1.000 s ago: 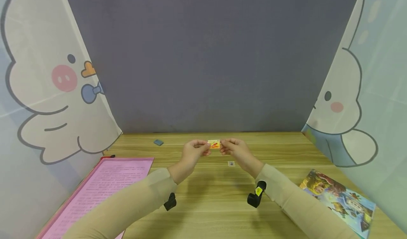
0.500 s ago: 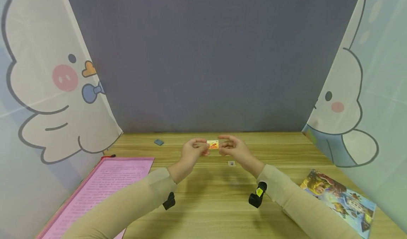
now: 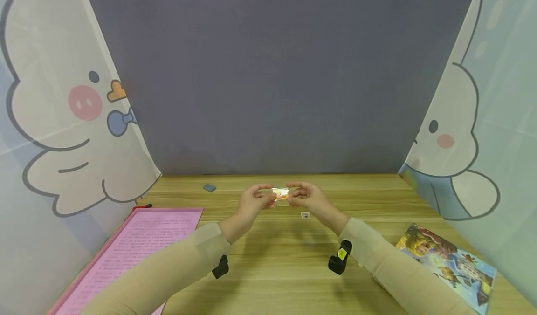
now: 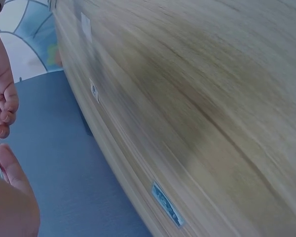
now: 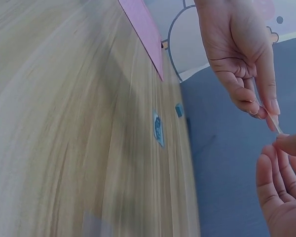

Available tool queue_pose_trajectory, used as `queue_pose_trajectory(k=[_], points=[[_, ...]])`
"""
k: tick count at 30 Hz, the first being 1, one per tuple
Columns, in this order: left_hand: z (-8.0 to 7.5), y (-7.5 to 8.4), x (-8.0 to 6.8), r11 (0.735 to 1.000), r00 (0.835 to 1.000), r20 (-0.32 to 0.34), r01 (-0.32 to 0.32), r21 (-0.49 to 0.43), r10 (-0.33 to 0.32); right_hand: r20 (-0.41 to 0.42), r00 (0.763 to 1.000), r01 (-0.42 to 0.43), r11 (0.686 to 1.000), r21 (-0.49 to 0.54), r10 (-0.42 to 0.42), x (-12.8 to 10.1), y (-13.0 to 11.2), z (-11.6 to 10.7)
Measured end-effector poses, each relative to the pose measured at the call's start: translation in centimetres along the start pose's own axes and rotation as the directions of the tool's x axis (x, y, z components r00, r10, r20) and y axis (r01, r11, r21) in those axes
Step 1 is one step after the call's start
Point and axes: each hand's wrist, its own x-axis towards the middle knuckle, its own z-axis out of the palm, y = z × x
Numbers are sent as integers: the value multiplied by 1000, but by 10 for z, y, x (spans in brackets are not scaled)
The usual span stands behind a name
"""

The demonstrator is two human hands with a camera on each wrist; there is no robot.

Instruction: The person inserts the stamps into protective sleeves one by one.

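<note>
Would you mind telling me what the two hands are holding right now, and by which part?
A small orange card, held above the table: the left hand pinches its left end, the right hand its right end.

Both arms wear long beige sleeves [image 3: 180,263] ending at the wrists; the left hand [image 3: 251,203] and right hand [image 3: 312,201] are bare. Under each wrist hangs a small black camera mount [image 3: 221,267]; the right one [image 3: 339,258], at 5 o'clock of its hand, carries a yellow-green sticker.

Small orange-yellow card [image 3: 280,193] — held above table, pinched at both ends, tilted near edge-on.
</note>
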Motion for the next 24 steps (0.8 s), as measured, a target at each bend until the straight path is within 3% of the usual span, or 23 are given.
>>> queue_pose_trajectory(k=[7,17,24], points=[[-3,-2,0,999,998,39,43,32,-44,-6,999,-33,999,36,34,2,7,-1],[-6,-6,5,996,996,77,44,76,-50,-22,995,-100,992,74,102,7,18,1],[-9,-13,12,994,995,87,35,106,-44,-37,990,-136,990,45,138,12,26,3]])
